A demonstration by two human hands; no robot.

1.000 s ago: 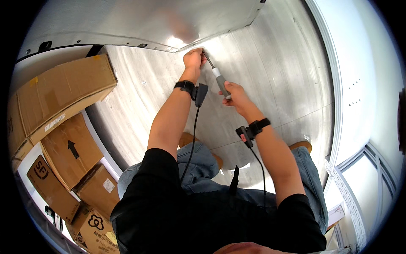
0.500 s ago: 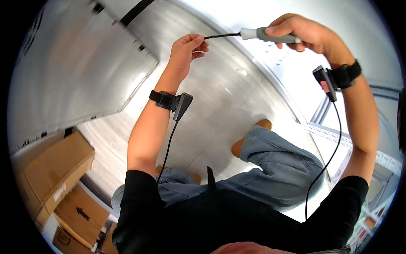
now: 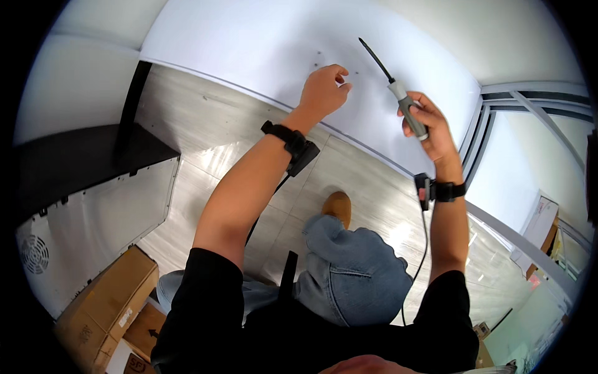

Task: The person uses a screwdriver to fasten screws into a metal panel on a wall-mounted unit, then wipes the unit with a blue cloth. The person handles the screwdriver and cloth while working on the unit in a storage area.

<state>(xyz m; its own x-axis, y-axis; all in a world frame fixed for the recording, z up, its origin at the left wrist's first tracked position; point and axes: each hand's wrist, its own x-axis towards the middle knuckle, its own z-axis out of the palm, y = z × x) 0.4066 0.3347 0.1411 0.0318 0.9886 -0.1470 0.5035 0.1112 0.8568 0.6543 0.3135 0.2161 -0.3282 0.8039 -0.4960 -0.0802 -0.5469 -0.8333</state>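
My right hand [image 3: 423, 124] grips a grey-handled screwdriver [image 3: 409, 112], its dark shaft angled up and left over a white panel [image 3: 237, 43], tip free of my fingers. To its left, my left hand [image 3: 324, 90] is in front of the same panel, fingers curled; whether anything small is in them is hidden. Several small dark holes or dots [image 3: 317, 56] mark the panel close above that hand. Black straps with small boxes and cables circle both wrists.
A metal cabinet [image 3: 106, 224] with a black top and round vent stands at left, above stacked cardboard boxes [image 3: 112, 299]. A grey metal frame [image 3: 529, 103] is at right. My jeans and tan shoe are below, on the pale plank floor [image 3: 286, 230].
The view has turned toward the white panel. My left hand has come off the screwdriver shaft and moved onto the panel; my right hand still holds the screwdriver, now tilted more steeply.
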